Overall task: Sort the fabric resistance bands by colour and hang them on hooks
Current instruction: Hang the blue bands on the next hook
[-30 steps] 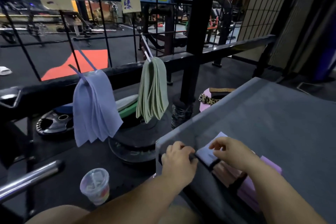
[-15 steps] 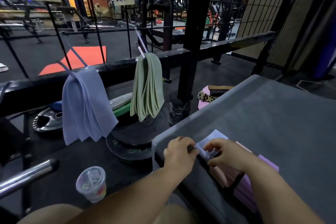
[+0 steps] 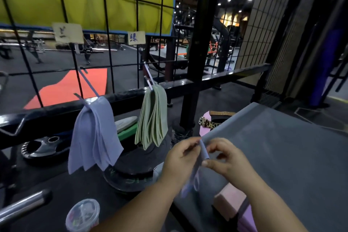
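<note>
Pinching one blue band (image 3: 204,151): left hand (image 3: 180,158), right hand (image 3: 231,163); two hung bunches (image 3: 95,133) (image 3: 152,118)

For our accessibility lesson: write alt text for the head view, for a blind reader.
The left hand and right hand pinch a blue band at the edge of a grey bench. Beyond, blue bands and green bands hang from hooks on a wire grid.
</note>
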### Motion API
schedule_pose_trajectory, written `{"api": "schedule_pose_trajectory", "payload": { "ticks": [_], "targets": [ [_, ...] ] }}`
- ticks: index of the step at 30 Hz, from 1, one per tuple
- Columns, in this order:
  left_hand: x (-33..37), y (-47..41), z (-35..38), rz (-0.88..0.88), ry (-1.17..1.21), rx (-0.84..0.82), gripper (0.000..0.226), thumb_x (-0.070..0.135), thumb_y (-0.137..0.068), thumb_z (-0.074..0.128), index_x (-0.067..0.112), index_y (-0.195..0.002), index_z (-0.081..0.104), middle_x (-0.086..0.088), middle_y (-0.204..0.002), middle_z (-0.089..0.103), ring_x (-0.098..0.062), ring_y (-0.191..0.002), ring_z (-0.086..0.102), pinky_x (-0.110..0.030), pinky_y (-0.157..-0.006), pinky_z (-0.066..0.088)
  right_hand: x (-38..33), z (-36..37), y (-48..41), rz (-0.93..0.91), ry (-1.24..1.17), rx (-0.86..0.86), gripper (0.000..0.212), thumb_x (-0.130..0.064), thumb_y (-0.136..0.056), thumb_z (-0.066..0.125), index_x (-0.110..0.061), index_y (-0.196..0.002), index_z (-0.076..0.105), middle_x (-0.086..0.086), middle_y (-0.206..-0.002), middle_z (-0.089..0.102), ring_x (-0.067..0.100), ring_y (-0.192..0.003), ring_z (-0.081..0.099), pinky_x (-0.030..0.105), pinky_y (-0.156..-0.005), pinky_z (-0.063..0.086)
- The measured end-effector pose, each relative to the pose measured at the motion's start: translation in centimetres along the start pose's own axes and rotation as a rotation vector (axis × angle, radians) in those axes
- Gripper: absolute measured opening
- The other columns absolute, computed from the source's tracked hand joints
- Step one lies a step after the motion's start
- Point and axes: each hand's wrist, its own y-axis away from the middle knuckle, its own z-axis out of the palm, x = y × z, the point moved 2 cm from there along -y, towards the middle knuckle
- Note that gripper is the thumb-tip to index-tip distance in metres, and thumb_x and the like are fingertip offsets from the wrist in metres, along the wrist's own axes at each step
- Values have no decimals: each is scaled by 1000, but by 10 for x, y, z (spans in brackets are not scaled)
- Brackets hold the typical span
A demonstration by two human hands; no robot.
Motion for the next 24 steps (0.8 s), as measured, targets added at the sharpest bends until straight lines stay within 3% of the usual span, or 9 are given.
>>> {"api": "schedule_pose_trajectory", "payload": {
  "ticks": [2, 4, 6, 8, 11, 14, 16, 19, 24],
  "targets": [
    [9, 4, -4, 14, 86, 27, 18, 12, -94, 60, 28, -101, 65, 12, -93, 72, -1, -90, 66, -16, -76, 50, -9, 2, -1, -19, -75, 9, 24, -50, -56, 78, -49, -78, 66, -25, -107, 60, 0, -103, 57, 17, -83, 47],
    [14, 7, -11, 50, 52, 85, 14, 18, -91, 65, 30, -96, 58, 9, -88, 68, -4, -83, 64, -22, -75, 48, -20, 4, -1, -21, -203, -12, 19, -35, -63, 79, -36, -77, 66, -25, -109, 64, 3, -102, 62, 22, -85, 50],
    [24, 12, -18, 94, -4, 129, 14, 22, -89, 67, 26, -88, 53, 9, -77, 61, -5, -71, 57, -26, -70, 46, -29, 7, 1, -17, -329, -50, 20, -20, -68, 74, -14, -81, 60, -19, -92, 70, 0, -86, 64, 18, -76, 49],
    [35, 17, -25, 133, -22, 125, 15, 19, -89, 66, 14, -83, 53, 5, -70, 54, -7, -66, 51, -27, -66, 45, -41, 10, 2, -2, -410, -81, 28, -20, -69, 74, -6, -81, 53, -15, -72, 66, -1, -71, 59, 14, -68, 46],
    [52, 28, -34, 159, -10, 93, 11, 16, -90, 64, 13, -82, 59, 4, -69, 60, -9, -67, 56, -30, -69, 48, -57, 16, 3, -9, -486, -102, 44, -33, -65, 83, -6, -85, 54, -4, -77, 67, 7, -77, 61, 18, -71, 48],
    [64, 40, -45, 173, -26, 65, 9, 16, -93, 61, 23, -88, 66, 8, -83, 69, -5, -79, 64, -18, -71, 50, -73, 22, 3, -20, -515, -96, 36, -25, -69, 78, -6, -85, 53, -8, -72, 64, 3, -69, 58, 13, -65, 44],
    [71, 49, -54, 173, 4, 54, 12, 15, -93, 60, 24, -93, 68, 11, -88, 70, -2, -83, 65, -13, -70, 48, -85, 27, 3, -36, -512, -84, 40, -35, -64, 77, -8, -84, 55, -7, -73, 63, 5, -70, 57, 13, -63, 44],
    [79, 60, -68, 155, 32, 17, 10, 23, -89, 67, 27, -98, 68, 14, -93, 71, -2, -89, 67, -15, -73, 50, -97, 34, 1, -57, -514, -85, 45, -40, -63, 77, -6, -86, 58, 0, -79, 67, 10, -76, 62, 19, -68, 49],
    [81, 67, -94, 165, -16, -44, 54, 46, -56, 79, 34, -106, 63, 2, -103, 71, -11, -96, 67, -22, -77, 53, -112, 50, -7, -77, -489, -116, 42, -46, -63, 80, -14, -82, 61, 10, -79, 60, 24, -75, 55, 33, -71, 46]
  ]
}}
